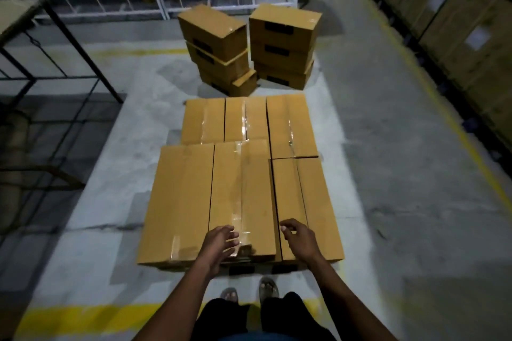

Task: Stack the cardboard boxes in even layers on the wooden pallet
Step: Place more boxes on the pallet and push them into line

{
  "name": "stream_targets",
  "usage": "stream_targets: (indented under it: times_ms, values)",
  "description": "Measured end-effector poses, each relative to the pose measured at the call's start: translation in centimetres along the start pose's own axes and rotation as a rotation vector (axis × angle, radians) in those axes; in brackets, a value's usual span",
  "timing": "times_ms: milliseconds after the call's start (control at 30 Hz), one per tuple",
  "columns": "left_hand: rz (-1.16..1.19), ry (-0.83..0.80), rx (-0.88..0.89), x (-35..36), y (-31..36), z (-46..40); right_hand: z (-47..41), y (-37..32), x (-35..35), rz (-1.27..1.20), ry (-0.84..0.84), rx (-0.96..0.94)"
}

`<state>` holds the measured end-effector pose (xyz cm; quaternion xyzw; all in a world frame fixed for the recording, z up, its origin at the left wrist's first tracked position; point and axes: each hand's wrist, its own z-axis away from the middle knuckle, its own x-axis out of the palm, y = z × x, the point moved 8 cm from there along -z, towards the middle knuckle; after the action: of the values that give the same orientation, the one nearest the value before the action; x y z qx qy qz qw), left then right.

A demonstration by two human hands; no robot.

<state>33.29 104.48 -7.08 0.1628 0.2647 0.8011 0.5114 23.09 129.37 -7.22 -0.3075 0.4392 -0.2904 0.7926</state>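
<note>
Directly ahead, the box stack (241, 174) covers the pallet, whose wood shows only as a dark edge (249, 267) under the near side. Near-row middle box (241, 196) sits higher than the box to its right (307, 207). Left hand (220, 243) lies over the middle box's near end, fingers spread and straight, gripping nothing. Right hand (299, 238) hangs over the lower right box, fingers loosely curled, empty. Beyond the stack, two piles of boxes (249, 47) stand on the concrete floor (388, 174).
</note>
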Motion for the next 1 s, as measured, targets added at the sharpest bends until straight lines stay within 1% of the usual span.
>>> stream_targets:
  times_ms: [200,333,467,600,700,733,833,933,1000]
  values:
    - [-0.349,-0.119,0.106,2.3,3.8,1.3,2.7,0.0,-2.5,-0.027,0.085,0.043]
    - [-0.583,-0.248,0.196,4.6,5.7,0.9,4.9,0.3,-3.8,-0.089,0.219,0.112]
    - [-0.832,-0.402,0.301,7.7,6.9,2.0,9.3,1.3,-3.7,-0.147,0.383,0.191]
    - [-1.022,-0.547,0.41,10.1,6.5,4.1,15.4,3.6,-1.3,-0.238,0.536,0.357]
    - [-1.175,-0.681,0.463,11.5,4.1,5.2,20.5,5.7,1.7,-0.289,0.657,0.449]
    - [-1.249,-0.735,0.473,12.0,2.6,5.3,23.0,6.3,2.8,-0.32,0.703,0.493]
    - [-1.377,-0.834,0.512,13.5,-1.5,5.6,28.7,7.4,5.1,-0.351,0.8,0.595]
    - [-1.504,-1.015,0.586,15.6,-6.1,11.2,36.1,8.9,8.1,-0.422,0.955,0.72]
    - [-1.554,-1.128,0.572,16.6,-9.3,14.3,40.6,9.6,10.3,-0.503,1.069,0.786]
